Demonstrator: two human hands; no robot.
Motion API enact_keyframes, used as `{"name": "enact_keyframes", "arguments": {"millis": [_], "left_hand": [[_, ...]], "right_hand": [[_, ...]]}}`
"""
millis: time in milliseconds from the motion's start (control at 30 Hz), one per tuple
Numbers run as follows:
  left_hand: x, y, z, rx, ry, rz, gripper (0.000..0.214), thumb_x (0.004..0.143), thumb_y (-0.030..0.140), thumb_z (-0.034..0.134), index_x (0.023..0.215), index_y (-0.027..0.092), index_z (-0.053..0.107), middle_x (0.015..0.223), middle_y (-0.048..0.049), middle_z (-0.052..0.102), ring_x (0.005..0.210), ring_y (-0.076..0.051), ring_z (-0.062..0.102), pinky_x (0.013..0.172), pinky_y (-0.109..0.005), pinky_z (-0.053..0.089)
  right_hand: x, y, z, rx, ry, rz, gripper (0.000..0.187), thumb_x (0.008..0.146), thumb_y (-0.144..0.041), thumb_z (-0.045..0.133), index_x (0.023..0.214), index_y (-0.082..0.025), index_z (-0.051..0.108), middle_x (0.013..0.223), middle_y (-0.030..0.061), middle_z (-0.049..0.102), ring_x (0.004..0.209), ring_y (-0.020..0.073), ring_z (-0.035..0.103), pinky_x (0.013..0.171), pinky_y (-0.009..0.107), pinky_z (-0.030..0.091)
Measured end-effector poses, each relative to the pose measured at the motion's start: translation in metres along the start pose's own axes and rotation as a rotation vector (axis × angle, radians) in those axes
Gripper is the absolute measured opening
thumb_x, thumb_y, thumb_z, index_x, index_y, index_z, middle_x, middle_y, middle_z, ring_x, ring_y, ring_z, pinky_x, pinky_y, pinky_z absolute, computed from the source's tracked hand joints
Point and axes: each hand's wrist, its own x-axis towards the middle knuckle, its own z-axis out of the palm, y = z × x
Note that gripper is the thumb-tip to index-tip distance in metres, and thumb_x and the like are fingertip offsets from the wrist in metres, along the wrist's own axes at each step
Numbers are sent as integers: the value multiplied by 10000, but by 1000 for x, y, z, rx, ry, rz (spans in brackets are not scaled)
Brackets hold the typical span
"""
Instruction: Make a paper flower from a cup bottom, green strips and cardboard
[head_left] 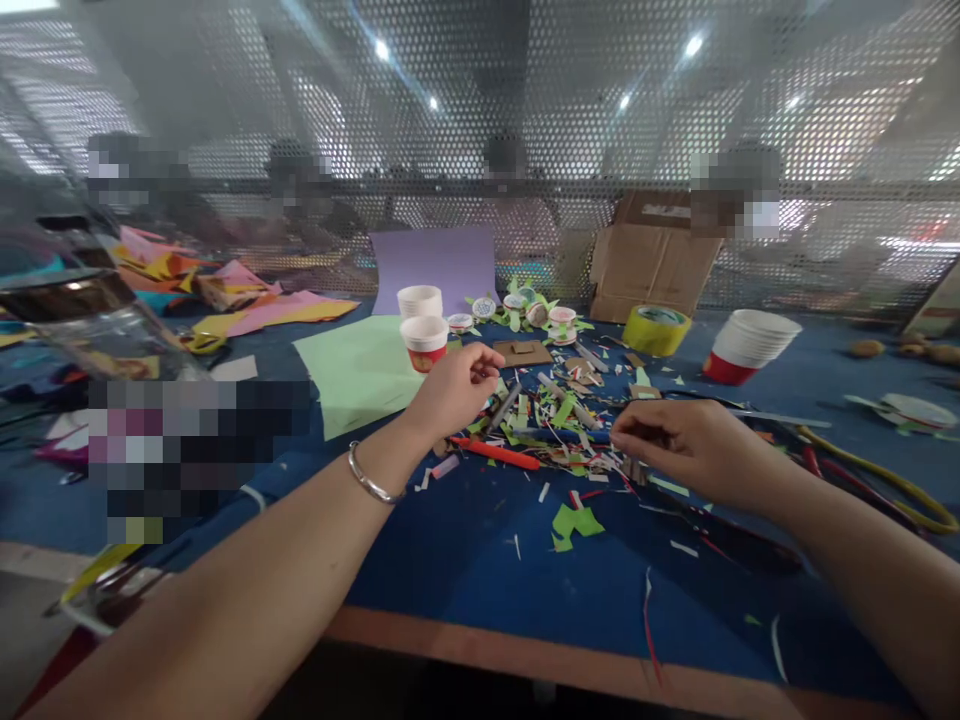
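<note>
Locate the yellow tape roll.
Right of centre in the head view, the yellow tape roll sits beyond the right hand, in front of the cardboard box.

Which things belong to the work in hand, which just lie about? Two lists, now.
Likely in the work, near left hand and right hand: paper scraps, red pen-like tool, cardboard piece.

Probably just lying about: yellow tape roll, cup stack, purple sheet, cardboard box.

This looks like a craft workroom: a blue worktable (pixel 465 555) strewn with paper scraps (pixel 564 411) at centre, coloured paper (pixel 281 312) at left, a yellow tape roll (pixel 646 334) right of centre, and perforated screening (pixel 480 90) across the top.
</note>
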Motion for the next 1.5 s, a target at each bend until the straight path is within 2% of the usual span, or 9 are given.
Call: {"name": "enact_keyframes", "arguments": {"millis": [133,300,433,600,767,900,1033,1267,1500], "left_hand": [[-2,6,-12,158,43,90,137,750,115,669,865,190,679,906,-66,701,876,-232,623,875,-442,502],[8,-8,-42,559,558,243,428,730,168,722,1149,210,644,1180,-149,622,1235,-380,462,1096,-603,301],[19,-36,-66,480,472,89,192,665,191,775,783,209,625,779,-66,611,937,-325,592,932,-564,441],[14,-20,-59,367,506,119,217,864,393,645,923,203,557,943,-87,624,829,-218,605,744,-385,491],[-21,34,-16,221,105,265,340,850,470,669,910,210,458,895,-62,601,773,-182,559,705,-347,466],[-43,52,6,146,-208,318,618,834,544,686,1290,208,437,1097,-101,656,845,-217,622,727,-361,490],[-46,48,7,53,-283,287,779,820,540,708,1447,215,382,1251,-145,650,1085,-303,634,895,-427,498],[-43,44,-5,-151,-562,91,730,791,553,740,1396,200,532,1143,-92,704,946,-224,658,798,-343,507],[-55,56,-16,-281,-610,11,673,803,559,708,1358,204,565,1148,-101,718,935,-234,689,726,-323,529]], "right_hand": [[0,1,0,0,18,-6,285,959,-430,524,896,-216,701,739,9,703,615,149,611,588,280,443],[0,1,2,-11,-1,-4,274,958,-424,526,905,-219,701,740,4,699,614,147,599,588,281,437],[-1,0,2,-7,14,-21,286,961,-431,522,893,-218,700,737,0,692,614,146,595,587,283,436],[-3,-4,1,8,87,-38,273,965,-421,537,869,-218,693,724,-2,681,604,140,578,575,276,436],[-4,-13,7,115,336,-74,232,957,-438,607,1041,-242,699,859,5,713,732,145,636,632,260,481],[-5,-22,13,99,359,-198,186,958,-343,633,1104,-242,687,857,-4,693,746,138,633,694,268,489],[-4,-28,18,132,312,-331,79,971,-241,606,985,-212,679,862,5,684,771,129,638,723,256,488],[-6,-42,8,244,170,-282,170,964,-289,630,811,-231,677,703,-32,629,606,92,574,581,211,438],[-6,-40,-15,273,108,-189,233,943,-435,625,808,-267,711,682,-6,656,573,132,589,525,253,463]]}}
